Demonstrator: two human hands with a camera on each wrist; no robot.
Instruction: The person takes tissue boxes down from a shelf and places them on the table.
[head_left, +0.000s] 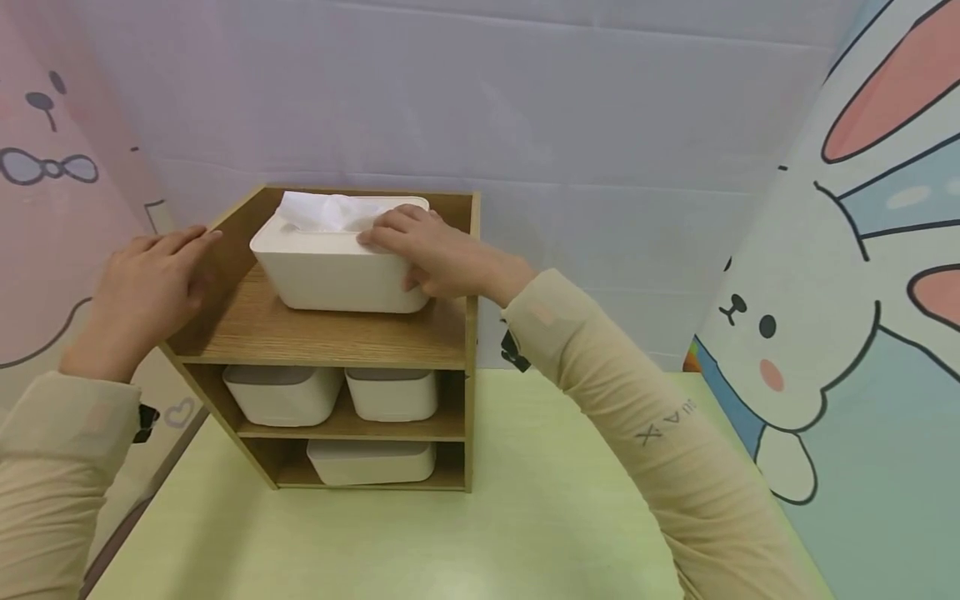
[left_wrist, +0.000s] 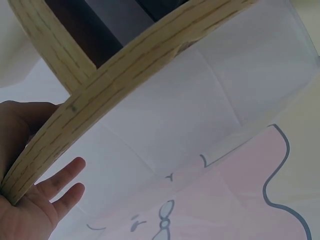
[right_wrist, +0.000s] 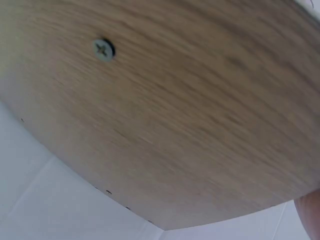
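Note:
A white tissue box (head_left: 337,282), with a white tissue (head_left: 322,211) sticking out of its top, sits on the top level of a wooden shelf unit (head_left: 322,340). My right hand (head_left: 442,254) holds the box at its right end, fingers over the lid and thumb at the front. On the other side, my left hand (head_left: 146,292) grips the unit's left side panel. The left wrist view shows the panel's edge (left_wrist: 80,100) running between thumb and fingers (left_wrist: 67,175). The unit's outer panel (right_wrist: 165,120) fills most of the right wrist view and hides nearly all of the right hand.
Two white bins (head_left: 281,400) stand side by side on the middle level, and one wider white bin (head_left: 371,464) lies on the bottom level. Underneath is a pale green table (head_left: 555,517). Cartoon-printed sheets (head_left: 795,333) and a plain white sheet (head_left: 600,167) surround it.

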